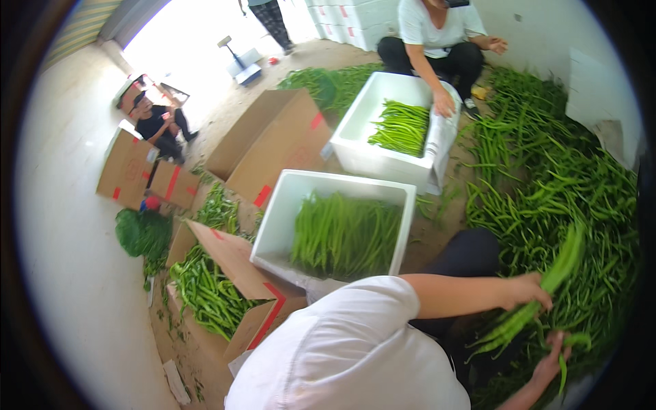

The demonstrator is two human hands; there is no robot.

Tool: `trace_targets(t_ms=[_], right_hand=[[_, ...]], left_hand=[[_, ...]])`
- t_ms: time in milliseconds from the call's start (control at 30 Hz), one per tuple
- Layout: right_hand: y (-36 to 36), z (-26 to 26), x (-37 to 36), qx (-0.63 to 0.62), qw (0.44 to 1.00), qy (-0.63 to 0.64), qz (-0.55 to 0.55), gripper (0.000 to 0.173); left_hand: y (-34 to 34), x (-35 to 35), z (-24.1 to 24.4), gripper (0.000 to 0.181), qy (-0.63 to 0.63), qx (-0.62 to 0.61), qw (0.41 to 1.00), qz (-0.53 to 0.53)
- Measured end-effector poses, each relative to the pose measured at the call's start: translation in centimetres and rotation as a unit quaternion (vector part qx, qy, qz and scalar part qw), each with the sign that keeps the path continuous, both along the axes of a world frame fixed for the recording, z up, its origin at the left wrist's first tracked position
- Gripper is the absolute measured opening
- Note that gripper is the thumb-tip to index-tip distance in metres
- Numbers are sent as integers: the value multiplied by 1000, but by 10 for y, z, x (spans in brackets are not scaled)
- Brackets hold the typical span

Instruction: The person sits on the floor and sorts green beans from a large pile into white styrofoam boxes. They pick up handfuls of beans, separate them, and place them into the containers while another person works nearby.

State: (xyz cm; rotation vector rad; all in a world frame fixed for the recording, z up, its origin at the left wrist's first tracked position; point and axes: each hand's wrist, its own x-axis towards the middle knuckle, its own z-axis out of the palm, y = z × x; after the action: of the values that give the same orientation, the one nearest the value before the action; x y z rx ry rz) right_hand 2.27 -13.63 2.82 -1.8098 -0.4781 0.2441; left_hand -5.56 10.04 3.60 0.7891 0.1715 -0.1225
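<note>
My left hand (pixel 530 292) grips a long bunch of green chili peppers (pixel 564 259), with tips sticking out on both sides of the fist. Just below it, my right hand (pixel 553 353) holds a curved pepper (pixel 579 340) and at least one more between its fingers. Both hands are over a large heap of loose green peppers (pixel 558 189) along the wall on the right. Beside my left shoulder stands a white foam box (pixel 271 230) with a layer of aligned peppers (pixel 343 236) in it.
Across from me a squatting person (pixel 441 31) rests a hand on another foam box (pixel 353 123) of peppers. Cardboard boxes (pixel 282 143) stand left of it; an open carton (pixel 241 266) holds peppers (pixel 210 292). Farther off are a seated person (pixel 159 120) and a platform scale (pixel 246 72).
</note>
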Motion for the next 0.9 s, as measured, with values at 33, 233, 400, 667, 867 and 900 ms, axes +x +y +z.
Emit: trace_targets(t_ms=[33, 233, 400, 667, 867, 900], right_hand=[[19, 4, -9, 23, 1000, -16, 5, 30], [58, 21, -18, 85, 985, -9, 151, 26], [49, 11, -14, 100, 988, 27, 115, 26], [19, -6, -3, 138, 981, 121, 69, 26], [28, -3, -1, 127, 981, 139, 51, 25], [34, -3, -4, 125, 980, 143, 55, 24]], left_hand=[[9, -6, -11, 22, 11, -22, 1000, 8], [115, -90, 28, 40, -72, -17, 980, 185], [205, -209, 29, 46, 3, 106, 914, 392], [287, -411, -148, 29, 356, 219, 830, 371], [273, -412, -251, 46, 382, 302, 756, 438], [274, -418, -267, 48, 397, 372, 701, 460]])
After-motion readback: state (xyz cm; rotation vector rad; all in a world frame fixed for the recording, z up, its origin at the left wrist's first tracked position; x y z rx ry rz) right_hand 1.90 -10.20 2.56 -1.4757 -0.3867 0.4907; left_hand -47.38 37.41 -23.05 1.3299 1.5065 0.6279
